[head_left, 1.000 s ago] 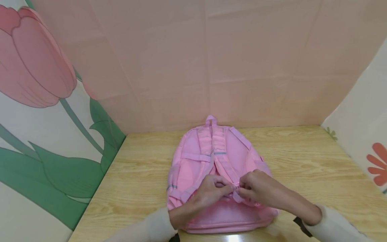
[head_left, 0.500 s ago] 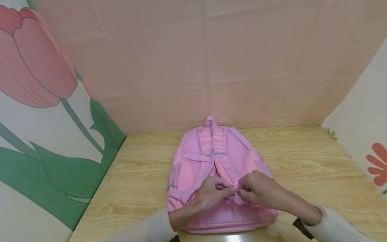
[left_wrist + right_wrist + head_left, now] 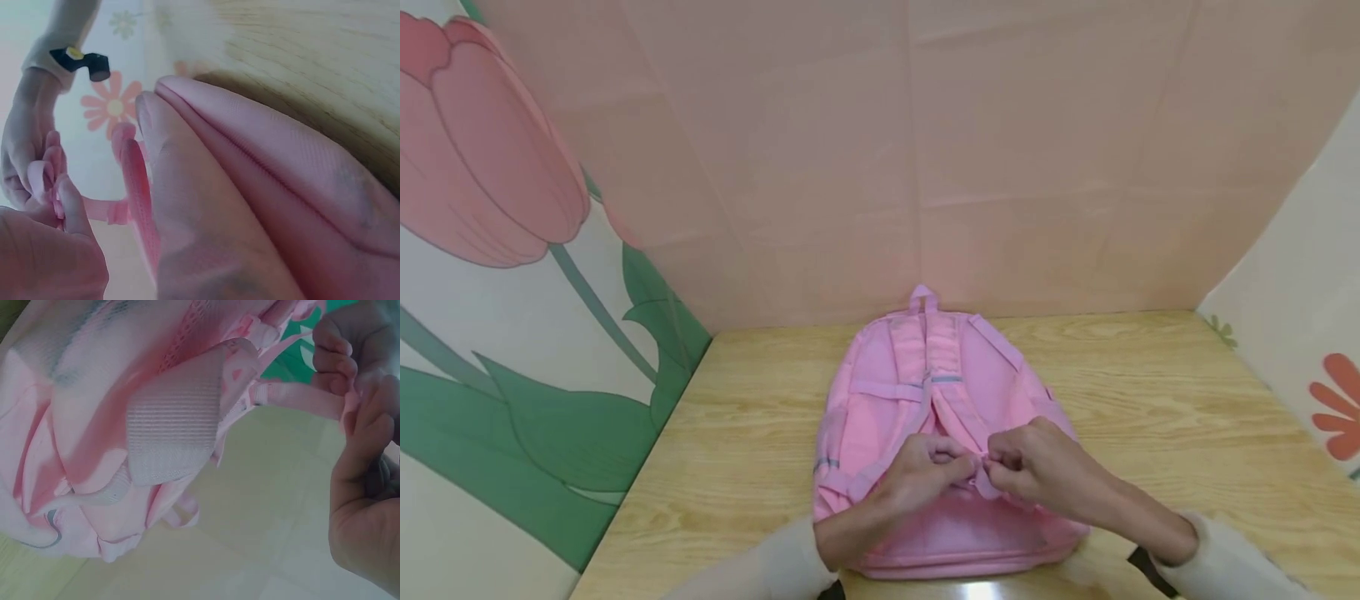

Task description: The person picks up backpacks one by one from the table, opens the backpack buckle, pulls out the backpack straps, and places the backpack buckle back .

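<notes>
A pink backpack (image 3: 880, 358) rests on a wooden table, its shoulder straps facing up. Over its lower half, my left hand (image 3: 917, 475) and right hand (image 3: 1045, 467) meet, fingertips nearly together. Both pinch a pink webbing strap (image 3: 300, 399), which runs from the bag to the fingers in the right wrist view. There a folded bit of it shows between the two hands. From the left wrist, a small loop of the webbing (image 3: 40, 178) stands up between thumb and fingers. The fingers hide most of the held part.
The wooden table (image 3: 745, 433) extends on both sides of the bag. Behind it rises a pinkish-beige backdrop (image 3: 910, 167). A tulip-printed panel (image 3: 497, 150) stands at left, and a flower-printed panel (image 3: 1300, 292) at right.
Both hands keep their grip on the webbing. The right hand has shifted slightly left, and the loose webbing end below the fingertips has changed its angle. The backpack stays in place.
</notes>
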The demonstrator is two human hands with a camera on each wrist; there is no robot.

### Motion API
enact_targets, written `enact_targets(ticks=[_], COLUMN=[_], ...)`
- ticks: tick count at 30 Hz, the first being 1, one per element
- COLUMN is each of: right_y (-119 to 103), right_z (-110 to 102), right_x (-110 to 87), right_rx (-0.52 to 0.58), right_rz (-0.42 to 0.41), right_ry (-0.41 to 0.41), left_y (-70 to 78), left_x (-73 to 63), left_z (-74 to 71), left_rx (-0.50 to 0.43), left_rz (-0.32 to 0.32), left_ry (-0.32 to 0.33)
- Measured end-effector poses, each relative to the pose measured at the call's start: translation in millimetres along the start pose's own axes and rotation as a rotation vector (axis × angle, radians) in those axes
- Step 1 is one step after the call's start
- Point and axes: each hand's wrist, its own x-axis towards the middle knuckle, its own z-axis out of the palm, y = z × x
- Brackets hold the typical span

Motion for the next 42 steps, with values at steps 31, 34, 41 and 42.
enact_targets(ticks=[31,34,41,42], right_y=[-1.9,-0.1,2.9,2.8], right_z=[-6.5,-7.4,-4.0,-3.3], right_x=[4.3,3.4,0.5,0.5], right_rx=[-0.111,-0.033,0.07,0.071], right_rz=[0.073,0.075,0.036,0.029], right_ry=[-0.196,-0.222,-0.135,-0.117], left_y=[-3.8,-4.7,-2.9,-2.3], left_x=[0.1,-0.1,-0.3,-0.3], left_z=[0.6,1.7,0.1,-0.4], left_rx=[0.032,0.014,0.007,0.01], left_rz=[0.049,0.037,0.038,0.042], left_ry=[0.012,0.011,0.003,0.001])
